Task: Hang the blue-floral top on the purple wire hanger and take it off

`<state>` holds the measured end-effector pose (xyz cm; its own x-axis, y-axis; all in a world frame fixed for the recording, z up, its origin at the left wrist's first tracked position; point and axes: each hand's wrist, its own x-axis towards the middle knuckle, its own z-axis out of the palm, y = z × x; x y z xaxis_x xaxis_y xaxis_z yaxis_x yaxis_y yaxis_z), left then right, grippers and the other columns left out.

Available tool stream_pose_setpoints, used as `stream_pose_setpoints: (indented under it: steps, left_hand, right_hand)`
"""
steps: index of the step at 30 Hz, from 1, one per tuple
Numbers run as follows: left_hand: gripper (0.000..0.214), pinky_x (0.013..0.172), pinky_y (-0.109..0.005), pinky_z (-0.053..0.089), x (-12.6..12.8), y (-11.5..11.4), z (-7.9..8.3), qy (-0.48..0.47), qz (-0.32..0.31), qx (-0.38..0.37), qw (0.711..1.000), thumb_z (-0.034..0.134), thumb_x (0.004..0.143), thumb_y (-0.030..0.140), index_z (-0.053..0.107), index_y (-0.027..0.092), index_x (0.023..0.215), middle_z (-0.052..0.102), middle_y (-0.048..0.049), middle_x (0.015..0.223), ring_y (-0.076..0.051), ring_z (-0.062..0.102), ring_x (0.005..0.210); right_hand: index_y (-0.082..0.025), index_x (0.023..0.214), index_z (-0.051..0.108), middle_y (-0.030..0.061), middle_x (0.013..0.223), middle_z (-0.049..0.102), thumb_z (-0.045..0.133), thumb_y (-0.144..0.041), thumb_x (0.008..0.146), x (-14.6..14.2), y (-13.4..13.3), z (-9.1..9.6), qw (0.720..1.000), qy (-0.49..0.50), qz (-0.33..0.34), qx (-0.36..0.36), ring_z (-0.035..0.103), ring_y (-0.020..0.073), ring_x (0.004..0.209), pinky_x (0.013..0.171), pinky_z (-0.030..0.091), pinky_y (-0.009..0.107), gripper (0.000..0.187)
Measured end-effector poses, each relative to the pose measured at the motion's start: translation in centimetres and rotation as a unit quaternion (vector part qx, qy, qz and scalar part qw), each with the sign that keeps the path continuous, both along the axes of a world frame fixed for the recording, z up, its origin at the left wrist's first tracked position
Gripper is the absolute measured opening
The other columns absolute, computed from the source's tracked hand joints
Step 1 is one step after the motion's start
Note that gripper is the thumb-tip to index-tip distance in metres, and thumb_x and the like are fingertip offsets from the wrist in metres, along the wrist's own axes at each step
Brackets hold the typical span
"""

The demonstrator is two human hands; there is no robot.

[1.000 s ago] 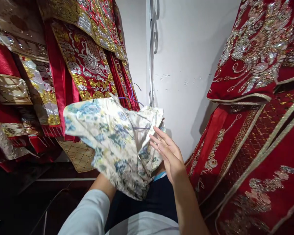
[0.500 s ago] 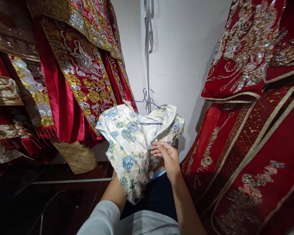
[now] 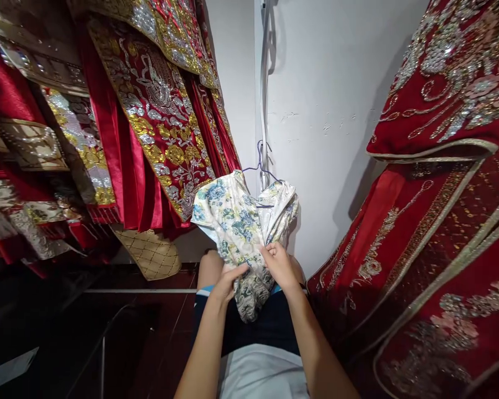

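A white blouse with blue and yellow flowers is draped on a thin purple hanger, its lower end bunched above my lap. My left hand grips its lower left side, thumb across the front and the other fingers mostly hidden behind the cloth. With bent fingers, my right hand pinches the blouse's front edge just below the V-shaped neckline. Both hands are close together at waist height of the garment.
Red gowns with gold and silver embroidery hang at left, a gold quilted piece below them. More beaded red gowns hang close on the right. Ahead is a white wall with a vertical white pole.
My left hand has come out from behind the blouse to its front left side. My right hand's loosely extended fingers have closed on the front edge. The blouse now hangs flatter and narrower.
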<state>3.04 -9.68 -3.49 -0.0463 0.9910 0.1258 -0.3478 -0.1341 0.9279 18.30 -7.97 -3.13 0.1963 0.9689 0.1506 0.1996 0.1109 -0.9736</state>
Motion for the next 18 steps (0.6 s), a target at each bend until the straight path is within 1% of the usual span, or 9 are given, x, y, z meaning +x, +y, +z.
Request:
stream_pose_setpoints:
  steps: [1, 4, 9, 12, 13, 14, 15, 17, 18]
  left_hand:
    - [0.048, 0.092, -0.043, 0.055, 0.1, -0.1, 0.1, -0.005, -0.015, -0.011, 1.0, 0.092, 0.057, 0.035, 0.073, 0.014, 0.096, 0.076, -0.0152, 0.102, -0.038, 0.067, 0.11]
    - [0.05, 0.1, -0.042, 0.052, 0.7, -0.3, 0.5, -0.015, -0.038, -0.021, 0.999, 0.089, 0.06, 0.037, 0.072, 0.014, 0.101, 0.076, -0.0131, 0.107, -0.033, 0.067, 0.113]
    - [0.051, 0.092, -0.039, 0.054, 1.0, -0.3, 0.3, -0.02, -0.04, -0.036, 0.998, 0.089, 0.058, 0.035, 0.072, 0.014, 0.102, 0.076, -0.0121, 0.105, -0.03, 0.07, 0.103]
    - [0.048, 0.093, -0.042, 0.054, 0.6, 0.3, -0.7, -0.027, -0.025, -0.035, 0.999, 0.087, 0.061, 0.034, 0.07, 0.014, 0.101, 0.075, -0.0123, 0.104, -0.031, 0.07, 0.101]
    - [0.046, 0.094, -0.042, 0.053, 0.4, 0.6, -1.1, -0.021, 0.006, -0.032, 0.999, 0.085, 0.063, 0.034, 0.069, 0.014, 0.102, 0.074, -0.0125, 0.105, -0.031, 0.069, 0.103]
    - [0.046, 0.096, -0.042, 0.052, 0.3, 0.8, -1.5, -0.009, 0.058, -0.026, 0.998, 0.083, 0.064, 0.032, 0.067, 0.015, 0.103, 0.072, -0.0126, 0.107, -0.03, 0.067, 0.107]
    - [0.045, 0.099, -0.041, 0.05, 0.2, 1.1, -1.9, 0.01, 0.128, -0.014, 0.992, 0.081, 0.066, 0.03, 0.064, 0.016, 0.106, 0.069, -0.0129, 0.112, -0.03, 0.065, 0.112]
    - [0.047, 0.106, -0.041, 0.045, 0.4, 1.2, -2.6, 0.072, 0.278, 0.035, 0.957, 0.076, 0.071, 0.026, 0.059, 0.019, 0.115, 0.061, -0.013, 0.124, -0.028, 0.058, 0.123]
    - [0.047, 0.11, -0.041, 0.041, 0.7, 1.1, -2.9, 0.109, 0.332, 0.07, 0.934, 0.073, 0.074, 0.024, 0.056, 0.021, 0.118, 0.057, -0.0128, 0.128, -0.027, 0.054, 0.127]
  right_hand:
    - [-0.024, 0.075, 0.046, -0.0056, 0.057, 0.048, 0.058, -0.054, 0.083, 0.1, -0.1, 0.0, 1.0, -0.019, 0.018, -0.012, 0.051, 0.0157, 0.054, 0.052, 0.036, 0.027, 0.033]
    - [-0.023, 0.067, 0.041, -0.0064, 0.054, 0.045, 0.052, -0.059, 0.087, 0.8, -0.3, 0.0, 0.997, -0.029, 0.07, -0.018, 0.047, 0.0132, 0.05, 0.051, 0.033, 0.026, 0.042]
    - [-0.02, 0.063, 0.053, -0.0032, 0.054, 0.051, 0.06, -0.062, 0.084, 2.0, -0.6, 0.4, 0.986, 0.035, 0.154, -0.048, 0.045, 0.011, 0.048, 0.049, 0.033, 0.025, 0.048]
    - [-0.019, 0.064, 0.058, -0.0019, 0.055, 0.055, 0.066, -0.059, 0.08, 2.2, -0.6, 0.6, 0.982, 0.093, 0.16, -0.031, 0.045, 0.0107, 0.047, 0.047, 0.031, 0.024, 0.044]
    - [-0.018, 0.064, 0.059, -0.0022, 0.055, 0.054, 0.066, -0.058, 0.08, 2.2, -0.5, 0.6, 0.982, 0.105, 0.156, -0.024, 0.044, 0.0104, 0.047, 0.047, 0.03, 0.024, 0.043]
    - [-0.018, 0.064, 0.059, -0.0027, 0.054, 0.053, 0.066, -0.056, 0.08, 2.2, -0.5, 0.7, 0.982, 0.112, 0.151, -0.019, 0.043, 0.01, 0.047, 0.047, 0.03, 0.024, 0.041]
    - [-0.018, 0.064, 0.06, -0.0031, 0.053, 0.052, 0.065, -0.054, 0.081, 2.2, -0.4, 0.8, 0.983, 0.114, 0.145, -0.015, 0.042, 0.0097, 0.047, 0.047, 0.03, 0.024, 0.039]
    - [-0.018, 0.064, 0.061, -0.0031, 0.052, 0.052, 0.064, -0.048, 0.082, 2.0, -0.4, 1.1, 0.983, 0.118, 0.138, -0.009, 0.042, 0.0092, 0.046, 0.048, 0.031, 0.024, 0.035]
    - [-0.017, 0.064, 0.063, -0.0027, 0.052, 0.053, 0.063, -0.045, 0.082, 1.9, -0.4, 1.3, 0.983, 0.118, 0.138, -0.009, 0.042, 0.0091, 0.046, 0.048, 0.031, 0.023, 0.033]
